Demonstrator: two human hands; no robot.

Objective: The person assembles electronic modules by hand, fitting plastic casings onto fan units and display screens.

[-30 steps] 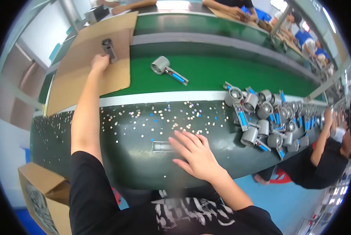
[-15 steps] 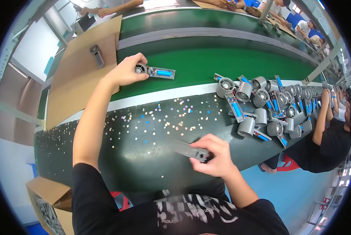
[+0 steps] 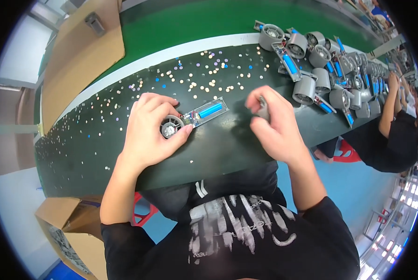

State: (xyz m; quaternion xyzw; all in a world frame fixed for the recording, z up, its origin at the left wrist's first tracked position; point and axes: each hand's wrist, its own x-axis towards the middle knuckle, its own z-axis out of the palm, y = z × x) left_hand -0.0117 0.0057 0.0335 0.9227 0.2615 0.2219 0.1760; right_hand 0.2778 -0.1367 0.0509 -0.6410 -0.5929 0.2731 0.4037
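Note:
Near the middle of the dark table, my left hand [image 3: 148, 128] is closed around the round grey head of a handheld fan [image 3: 170, 129]. The fan's handle points up and to the right, its inner side exposed: a blue battery [image 3: 211, 110] and a small circuit board [image 3: 191, 118] show in it. Off the end of that handle, apart from it, my right hand [image 3: 279, 121] pinches a grey plastic piece [image 3: 263, 109]. Fingers hide most of this piece and motion blurs it; earlier it looked like a long handle cover.
Many similar fans with blue batteries [image 3: 304, 88] are heaped at the right. Small coloured dots [image 3: 213, 72] are scattered over the table. Beyond runs a green belt [image 3: 181, 23]; a cardboard sheet [image 3: 85, 60] bears a grey part [image 3: 94, 23]. An opened carton [image 3: 55, 210] stands lower left. A co-worker [image 3: 382, 140] sits right.
My left hand has brought the fan from the green belt toward me onto the dark table. My right hand has moved up and to the right, still with the grey piece. The whole view has shifted.

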